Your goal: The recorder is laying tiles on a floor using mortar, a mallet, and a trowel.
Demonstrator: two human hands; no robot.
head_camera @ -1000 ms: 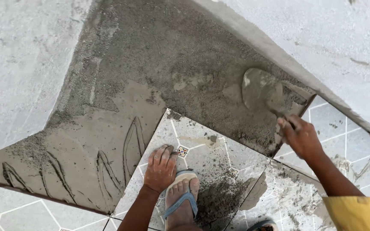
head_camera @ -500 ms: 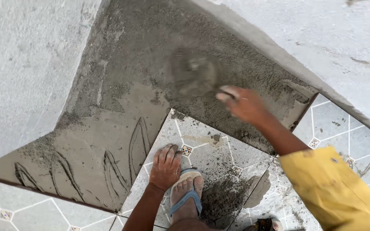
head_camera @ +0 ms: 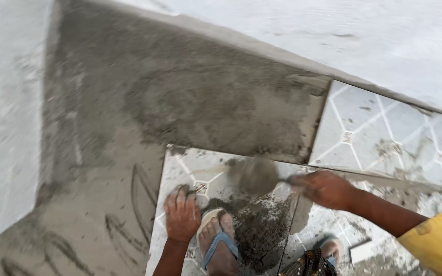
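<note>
While the camera looks straight down, the right hand (head_camera: 323, 189) is clenched around the handle of a trowel (head_camera: 257, 175), whose blurred blade, grey with wet mortar, sticks out toward 9 o'clock from the fist, just above a dark mortar heap (head_camera: 259, 230). That heap sits on the patterned floor tile (head_camera: 190, 171) at about 6 o'clock from the blade, spreading across the tile's right part up to the joint line. Over on the other side, the left hand (head_camera: 181, 214) is spread flat, palm down, pressing on the same tile, fingers pointing to 12 o'clock, grasping nothing. Just at 3 o'clock from it, touching close, is a foot in a blue-strapped flip-flop (head_camera: 218, 243), standing at the edge of the mortar heap. A yellow sleeve (head_camera: 438, 245) covers the right forearm at the lower right corner. At 12 o'clock from both hands lies a broad bed of dark screeded mortar (head_camera: 195, 97), running up to a pale plastered wall (head_camera: 359, 36). Toward 2 o'clock, a laid white tile with diamond lines (head_camera: 369, 128) shows smears of mortar. Toward 8 o'clock, the smoother grey mortar (head_camera: 103, 204) carries curved finger grooves. A second sandalled foot (head_camera: 328, 248) peeks in at 5 o'clock, partly hidden.
</note>
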